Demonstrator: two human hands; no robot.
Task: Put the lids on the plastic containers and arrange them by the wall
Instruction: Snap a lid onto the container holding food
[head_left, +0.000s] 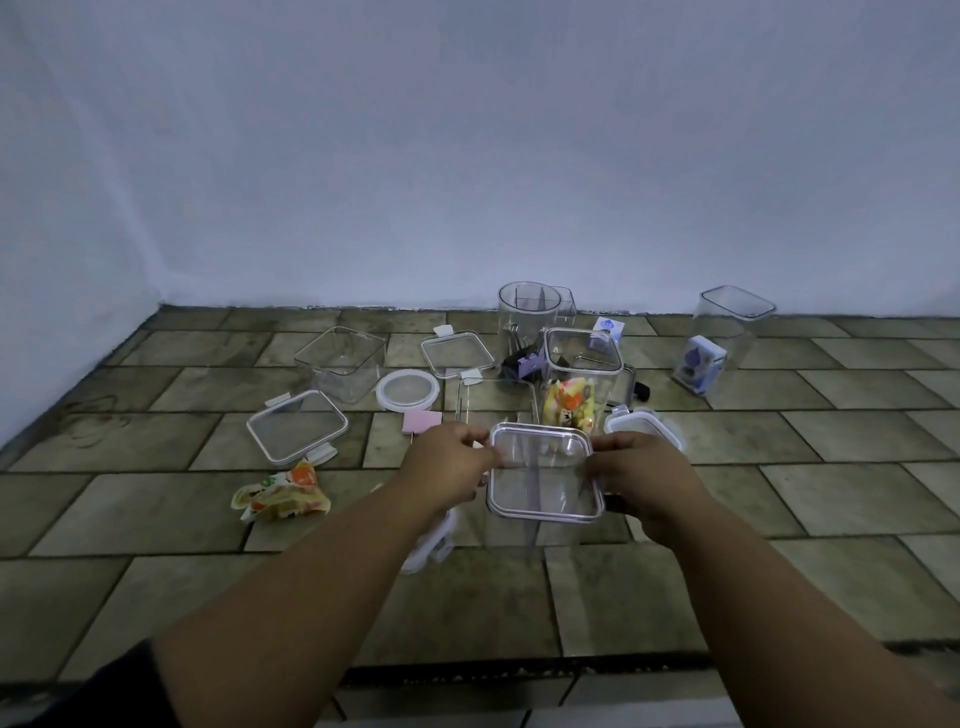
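A clear square lid (543, 470) sits on top of a clear container in front of me. My left hand (447, 465) grips its left edge and my right hand (641, 475) grips its right edge. Open containers stand further back: a square one (340, 366), a round one (527, 312) by the wall, one holding snack packets (582, 374), and a tall one (727, 332) at the right. Loose lids lie on the tiled floor: a rectangular lid (297, 425), a round lid (407, 391), a square lid (456, 352) and a white-rimmed lid (644, 423).
A crumpled snack wrapper (283, 496) lies at the left. Pink sticky notes (422, 421), binder clips (522, 358) and small blue-white boxes (698, 364) lie among the containers. The pale wall (467, 156) meets the floor behind everything. Another white lid (431, 545) shows under my left wrist.
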